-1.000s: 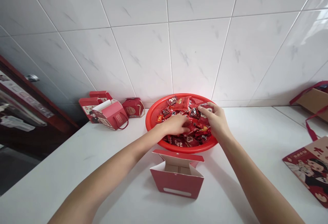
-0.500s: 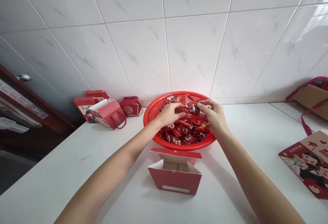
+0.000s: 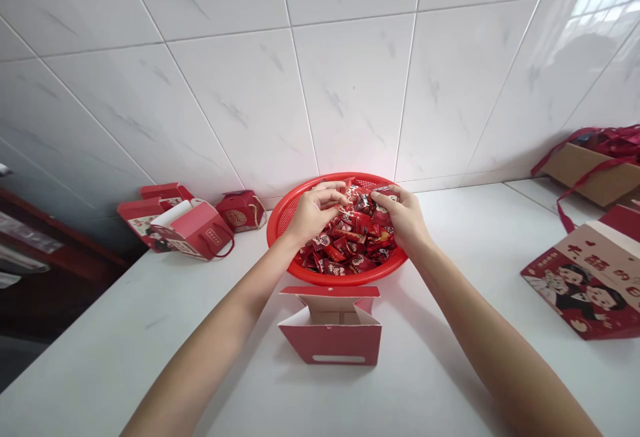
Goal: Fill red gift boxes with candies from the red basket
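A round red plastic basket holds a heap of wrapped candies, mostly red and dark red. Over its back left part, my left hand is closed, thumb and fingers pinching a red candy wrapper. My right hand reaches over the right rim, its thumb and fingers closed on dark red wrapped candy. Fingers partly hide what each hand grips. Right in front of the basket stands a red paper gift box, its top flaps open and its white inside showing.
Several small red gift boxes stand at the back left, by the tiled wall. To the right lie a larger printed red box and a cardboard box with dark red ribbons. The white counter ends at the left.
The view has shifted a little to the right. My left hand has gone from loosely spread over the candies to pinching a wrapper; my right hand stays at the basket's right side.
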Motion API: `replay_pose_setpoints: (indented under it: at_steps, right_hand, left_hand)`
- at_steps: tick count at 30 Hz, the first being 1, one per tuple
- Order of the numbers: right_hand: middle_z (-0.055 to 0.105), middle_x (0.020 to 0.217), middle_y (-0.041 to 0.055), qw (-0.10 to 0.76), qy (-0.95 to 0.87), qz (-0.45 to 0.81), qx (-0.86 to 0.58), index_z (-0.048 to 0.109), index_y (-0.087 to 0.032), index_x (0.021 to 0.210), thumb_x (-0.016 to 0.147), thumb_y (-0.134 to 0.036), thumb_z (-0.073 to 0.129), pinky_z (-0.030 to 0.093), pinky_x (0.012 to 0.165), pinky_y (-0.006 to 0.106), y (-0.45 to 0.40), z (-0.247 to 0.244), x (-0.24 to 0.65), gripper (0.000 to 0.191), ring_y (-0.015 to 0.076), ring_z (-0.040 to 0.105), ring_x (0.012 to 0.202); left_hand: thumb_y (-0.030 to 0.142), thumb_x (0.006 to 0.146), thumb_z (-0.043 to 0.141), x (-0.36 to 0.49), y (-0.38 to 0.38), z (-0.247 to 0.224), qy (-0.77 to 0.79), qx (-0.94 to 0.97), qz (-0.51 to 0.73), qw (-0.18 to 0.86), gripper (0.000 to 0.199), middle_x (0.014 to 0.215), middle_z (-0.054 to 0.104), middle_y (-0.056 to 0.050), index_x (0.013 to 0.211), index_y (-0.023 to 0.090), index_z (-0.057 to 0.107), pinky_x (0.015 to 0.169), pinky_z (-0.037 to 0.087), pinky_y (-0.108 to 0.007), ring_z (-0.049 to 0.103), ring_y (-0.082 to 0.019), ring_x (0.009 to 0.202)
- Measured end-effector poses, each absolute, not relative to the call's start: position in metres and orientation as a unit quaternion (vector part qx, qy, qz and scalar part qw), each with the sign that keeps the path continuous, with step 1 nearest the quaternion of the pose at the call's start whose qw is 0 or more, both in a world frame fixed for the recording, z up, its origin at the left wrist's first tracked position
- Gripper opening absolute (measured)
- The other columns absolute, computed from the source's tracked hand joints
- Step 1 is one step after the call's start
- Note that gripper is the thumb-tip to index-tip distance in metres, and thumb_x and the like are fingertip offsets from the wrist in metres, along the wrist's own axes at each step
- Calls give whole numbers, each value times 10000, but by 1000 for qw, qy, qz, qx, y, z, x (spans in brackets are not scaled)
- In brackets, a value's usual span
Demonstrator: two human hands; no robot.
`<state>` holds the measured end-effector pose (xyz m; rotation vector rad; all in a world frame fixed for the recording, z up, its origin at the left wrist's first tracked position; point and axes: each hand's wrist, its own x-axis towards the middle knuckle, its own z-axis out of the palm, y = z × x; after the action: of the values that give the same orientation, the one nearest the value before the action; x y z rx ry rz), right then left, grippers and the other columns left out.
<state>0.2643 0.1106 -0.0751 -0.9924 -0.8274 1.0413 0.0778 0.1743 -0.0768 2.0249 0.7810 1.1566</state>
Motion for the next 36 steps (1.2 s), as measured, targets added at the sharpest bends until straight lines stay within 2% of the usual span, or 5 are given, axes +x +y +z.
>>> replay_pose_setpoints:
  at_steps: [7, 15, 25, 31, 36]
  right_hand:
    - [630, 716, -23, 676, -362, 459, -448, 629, -215, 755, 561, -397, 853, 535, 547, 253, 110, -71, 264, 348, 140, 611, 632]
    - [657, 746, -12, 663, -393, 446, -454, 663, -215, 772, 596, -426, 847, 557, 590, 265, 108, -72, 263, 331, 161, 642, 693]
    - [678, 747, -5, 668, -392, 448, -446, 696, -213, 812, 591, -439, 867, 560, 574, 268, 109, -75, 264, 359, 158, 638, 658]
    - [694, 763, 0, 671, -388, 450, -443, 683, -217, 822, 580, -427, 875, 581, 579, 279, 108, -75, 263, 373, 176, 662, 690]
    - [713, 799, 16, 658, -398, 455, -449, 679, -212, 831, 587, -455, 862, 590, 610, 281, 106, -74, 263, 389, 178, 677, 711]
  left_hand:
    - [228, 704, 673, 79, 161, -64, 279, 772, 453, 347, 131, 1250, 727, -122, 789, 176, 758, 985, 573, -436, 654, -303, 1235]
    - [286, 696, 760, 81, 169, -70, 286, 736, 478, 386, 253, 1049, 768, -85, 915, 163, 738, 973, 582, -441, 719, -250, 1030]
    - [239, 637, 773, 81, 170, -70, 310, 704, 490, 410, 547, 1249, 741, -95, 1177, 175, 719, 976, 564, -392, 690, -248, 1113]
    - [324, 647, 797, 81, 168, -67, 327, 698, 479, 420, 344, 1017, 788, -48, 954, 173, 754, 917, 568, -392, 714, -245, 976]
    - [338, 658, 792, 82, 166, -67, 317, 679, 492, 443, 302, 950, 779, -20, 917, 191, 744, 862, 564, -353, 705, -213, 890]
